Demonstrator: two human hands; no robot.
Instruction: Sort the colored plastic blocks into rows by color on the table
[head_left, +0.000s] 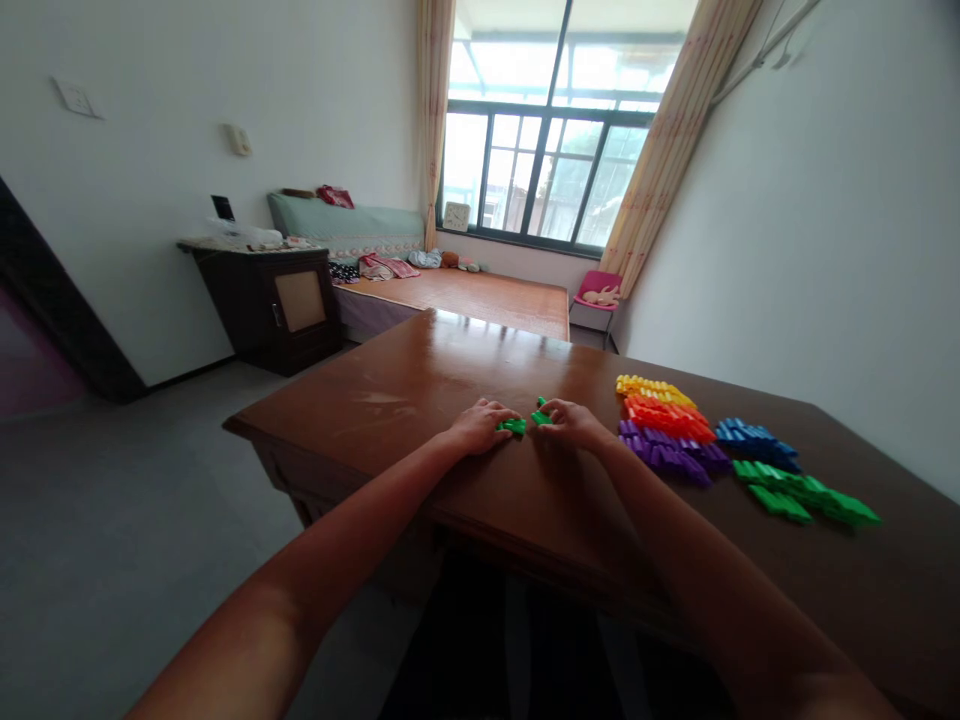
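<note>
Over the middle of the brown wooden table (375,400), my left hand (478,427) is closed on a small green plastic block (513,426), resting low at the tabletop. Just to its right, my right hand (576,424) pinches another green plastic block (541,418). A narrow gap separates the two blocks. A bit of green also shows above the right fingertips; whether it is a separate block I cannot tell. Right of my right hand lie rows of similar blocks: yellow (654,388), orange (669,417), purple (671,452), blue (756,442) and green (806,490).
The table's front edge runs close below my forearms. Beyond the table are a bed (480,290) with cloths on it, a dark cabinet (262,300) on the left and a pink chair (598,290) by the curtain. A white wall (787,220) stands on the right.
</note>
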